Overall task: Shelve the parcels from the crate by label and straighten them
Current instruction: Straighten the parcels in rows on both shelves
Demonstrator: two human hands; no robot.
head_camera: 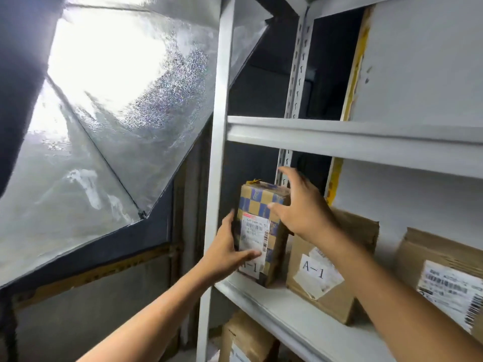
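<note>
Checkered parcel (262,226), left end of shelf (264,301): white tag at its foot reads "A-1", first letter half behind the left hand (224,254); the barcode label above is too blurred to read. Brown parcel (329,278) just beside it: white tag "A-1". Third parcel (444,280), far right: barcode label only, print illegible.

a checkered blue-and-tan parcel (262,226) stands upright at the shelf's left end. two brown parcels, one marked a-1 (328,267), sit to its right.

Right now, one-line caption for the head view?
Both hands, left and right, steady an upright checkered A-1 parcel on the white shelf.
</note>
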